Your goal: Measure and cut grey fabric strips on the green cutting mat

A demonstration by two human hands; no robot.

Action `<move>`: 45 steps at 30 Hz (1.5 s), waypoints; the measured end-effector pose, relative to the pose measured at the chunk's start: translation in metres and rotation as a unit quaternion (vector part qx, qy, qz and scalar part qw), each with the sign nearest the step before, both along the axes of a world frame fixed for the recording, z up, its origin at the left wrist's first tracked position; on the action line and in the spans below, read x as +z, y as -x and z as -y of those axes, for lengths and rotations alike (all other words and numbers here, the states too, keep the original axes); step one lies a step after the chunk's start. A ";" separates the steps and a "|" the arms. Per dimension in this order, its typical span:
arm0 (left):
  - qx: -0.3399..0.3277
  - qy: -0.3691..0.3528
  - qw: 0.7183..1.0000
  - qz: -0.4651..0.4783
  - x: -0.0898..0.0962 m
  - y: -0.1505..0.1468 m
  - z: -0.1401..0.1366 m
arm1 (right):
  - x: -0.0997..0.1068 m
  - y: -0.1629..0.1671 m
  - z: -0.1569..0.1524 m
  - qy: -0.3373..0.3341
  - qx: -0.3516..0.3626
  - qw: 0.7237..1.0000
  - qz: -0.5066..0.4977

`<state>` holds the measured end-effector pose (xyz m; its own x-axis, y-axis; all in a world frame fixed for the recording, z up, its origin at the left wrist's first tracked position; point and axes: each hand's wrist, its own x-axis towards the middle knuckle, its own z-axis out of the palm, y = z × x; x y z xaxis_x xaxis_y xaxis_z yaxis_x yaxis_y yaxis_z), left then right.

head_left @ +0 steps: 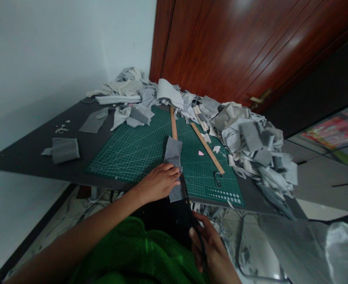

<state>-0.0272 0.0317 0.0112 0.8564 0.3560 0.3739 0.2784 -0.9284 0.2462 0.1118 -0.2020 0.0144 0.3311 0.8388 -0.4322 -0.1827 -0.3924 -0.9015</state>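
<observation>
A narrow strip of grey fabric [178, 191] lies over the front edge of the green cutting mat [132, 150], its near end overhanging. Across its middle is my left hand [160, 181], fingers pressed together and holding it. My right hand [209, 246], low in front of my body, grips the black handles of a pair of scissors [188, 205]. Their long dark blades point away from me and run along the strip's right edge. Whether the blades are apart is hard to make out.
Two wooden rulers [207, 148] [174, 124] lie on the mat. Heaps of grey and white fabric scraps [239, 126] cover the table's back and right side. A folded grey piece [65, 150] rests on the dark table [23, 154] at left. A wooden door [235, 51] stands behind.
</observation>
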 end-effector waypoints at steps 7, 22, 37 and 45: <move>0.005 -0.005 1.000 -0.004 0.000 0.000 0.001 | 0.001 0.001 0.001 -0.003 -0.010 1.000 -0.005; 0.022 0.016 0.999 0.017 -0.003 -0.003 0.000 | 0.016 0.002 -0.009 0.004 -0.032 0.998 -0.052; 0.026 0.019 0.999 0.008 0.001 -0.002 0.002 | 0.015 0.002 -0.020 -0.002 -0.018 0.999 -0.042; 0.026 0.010 1.000 0.008 0.000 -0.002 0.002 | 0.012 0.002 -0.017 0.001 -0.018 0.999 -0.037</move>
<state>-0.0253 0.0301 0.0109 0.8304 0.4077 0.3798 0.3224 -0.9075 0.2692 0.1093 -0.1852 0.0268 0.3279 0.8263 -0.4578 -0.2622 -0.3860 -0.8845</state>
